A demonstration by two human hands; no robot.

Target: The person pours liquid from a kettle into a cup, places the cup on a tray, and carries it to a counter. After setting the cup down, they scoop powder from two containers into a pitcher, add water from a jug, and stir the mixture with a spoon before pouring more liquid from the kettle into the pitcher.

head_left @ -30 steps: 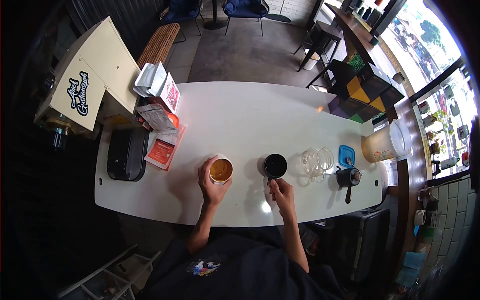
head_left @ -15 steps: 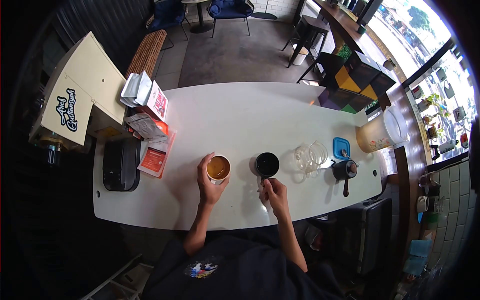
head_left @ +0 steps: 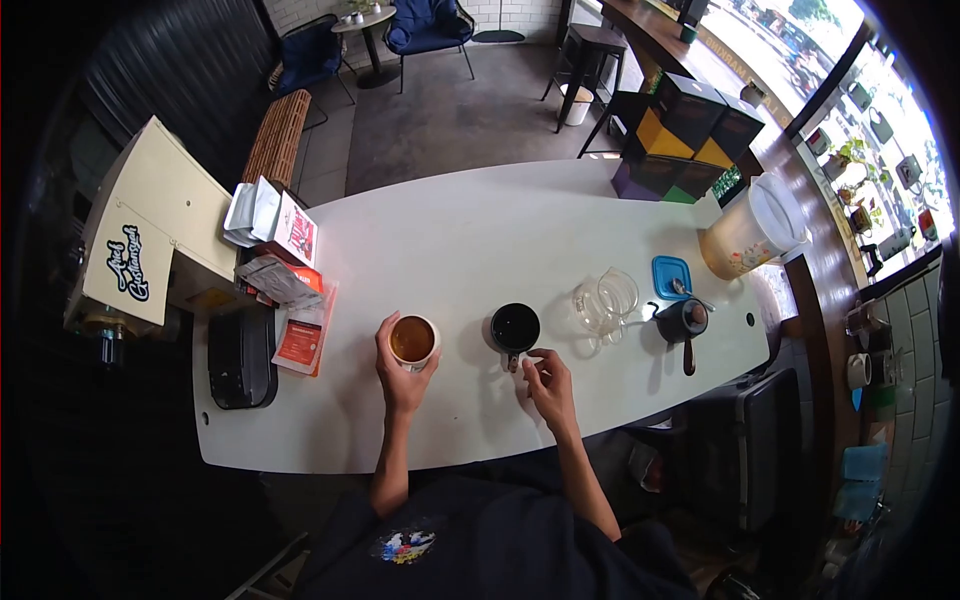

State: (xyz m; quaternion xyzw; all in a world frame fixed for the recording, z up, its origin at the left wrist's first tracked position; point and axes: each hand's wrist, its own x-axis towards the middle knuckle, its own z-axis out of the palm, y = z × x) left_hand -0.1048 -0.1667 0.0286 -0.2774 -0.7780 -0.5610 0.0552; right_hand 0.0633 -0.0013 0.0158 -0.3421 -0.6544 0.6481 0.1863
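My left hand is wrapped round a white cup with brown liquid inside, its thumb on the near right side. To the right stands a black mug, upright, its handle pointing toward me. Just right of that handle is my right hand, fingers partly bent and apart, with nothing seen in them. The dark inside of the mug hides whether it holds anything.
Right of the mug stand a clear glass server, a small dark pot with a handle, a blue lid and a large translucent pitcher. On the left are a cream machine, a black scale-like box and coffee packets.
My right hand has let go of the black mug's handle and moved slightly right of it. My left hand still holds the white cup. The view has shifted a little.
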